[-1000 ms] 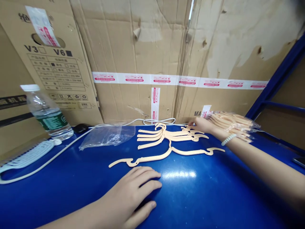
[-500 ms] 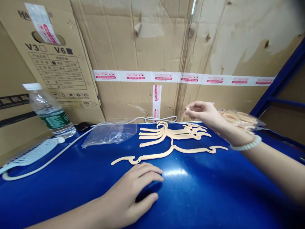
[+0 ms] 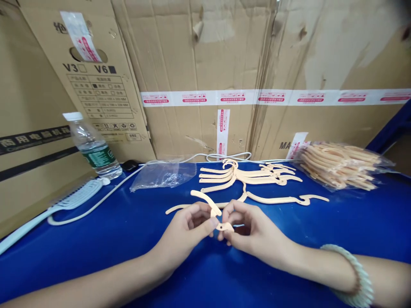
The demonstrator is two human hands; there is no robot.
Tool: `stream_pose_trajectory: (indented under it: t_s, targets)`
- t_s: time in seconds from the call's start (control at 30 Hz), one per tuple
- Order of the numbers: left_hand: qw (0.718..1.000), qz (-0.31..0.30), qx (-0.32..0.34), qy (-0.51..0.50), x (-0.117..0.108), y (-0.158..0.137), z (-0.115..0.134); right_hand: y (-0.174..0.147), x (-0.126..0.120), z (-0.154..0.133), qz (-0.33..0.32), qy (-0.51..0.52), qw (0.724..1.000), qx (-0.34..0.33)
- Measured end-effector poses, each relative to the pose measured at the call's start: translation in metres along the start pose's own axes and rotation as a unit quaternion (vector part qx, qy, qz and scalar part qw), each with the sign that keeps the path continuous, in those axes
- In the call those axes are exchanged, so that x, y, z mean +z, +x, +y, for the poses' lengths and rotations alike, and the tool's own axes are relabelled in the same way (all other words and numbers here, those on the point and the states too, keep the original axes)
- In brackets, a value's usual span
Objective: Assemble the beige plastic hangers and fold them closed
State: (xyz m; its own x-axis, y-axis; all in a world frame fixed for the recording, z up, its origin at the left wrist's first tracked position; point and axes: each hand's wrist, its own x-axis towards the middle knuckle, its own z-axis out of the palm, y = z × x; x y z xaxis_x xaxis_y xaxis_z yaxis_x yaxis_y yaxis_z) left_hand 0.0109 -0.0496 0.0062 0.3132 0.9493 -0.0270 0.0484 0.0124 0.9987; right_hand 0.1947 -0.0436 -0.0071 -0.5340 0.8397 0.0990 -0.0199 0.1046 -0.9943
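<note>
Head view, items by size. Cardboard boxes (image 3: pixel 199 60), brown and creased, form the room's backdrop behind the table, banded with red-and-white tape. Blue table (image 3: pixel 128 269): glossy, with a white cable (image 3: pixel 96 213) across its left side. Wrapped bundle of hanger parts (image 3: pixel 340 164): far right. Spread hanger (image 3: pixel 272 199): flat beyond the hands, its left arm partly hidden. Row of hanger parts (image 3: pixel 218 179): just behind that. Flat plastic bag (image 3: pixel 163 176): left of the row. Water bottle (image 3: pixel 98 154): far left, behind a pale hairbrush (image 3: pixel 81 194).

Hands, two: we note the left hand (image 3: pixel 195 226) pinching with thumb and fingers, the right hand (image 3: pixel 252 224) pinching opposite, just beside it. Hook piece (image 3: pixel 225 227): held between both, curved tail pointing up-left, holed end at the right fingertips; whether one part or two, we cannot tell. Step in hand, we judge: positioning this piece between the fingers. Next move: we think it calls for firm pinches and careful alignment.
</note>
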Motion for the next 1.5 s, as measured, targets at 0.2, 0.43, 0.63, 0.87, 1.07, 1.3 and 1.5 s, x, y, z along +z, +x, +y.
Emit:
stream_pose_trajectory:
  t_s: [0.2,0.43,0.63,0.87,1.07,1.3,1.5]
  targets:
    - [0.999,0.018,0.018,-0.043,-0.002,0.0,-0.004,0.015,-0.059,-0.037,0.014,-0.265,0.962,-0.071]
    - [0.996,0.021,-0.009,-0.085,-0.004,0.0,-0.007,0.026,-0.154,-0.022,0.096,-0.589,0.799,-0.069]
    - [0.992,0.033,-0.044,-0.114,-0.006,0.002,-0.003,0.025,-0.16,-0.005,0.072,-0.604,0.788,-0.101]
    - [0.991,0.065,-0.016,-0.113,-0.013,0.006,0.004,0.017,-0.15,-0.031,0.056,-0.535,0.842,-0.046]
    - [0.99,0.08,0.004,-0.117,-0.018,0.008,0.008,-0.013,-0.14,-0.046,0.117,-0.427,0.895,-0.045]
    - [0.983,0.113,-0.012,-0.144,-0.017,0.012,0.008,-0.033,-0.134,-0.022,0.149,-0.334,0.928,-0.071]
    - [0.987,0.093,0.024,-0.127,-0.017,0.013,0.005,-0.041,-0.137,-0.019,0.118,-0.363,0.923,-0.05]
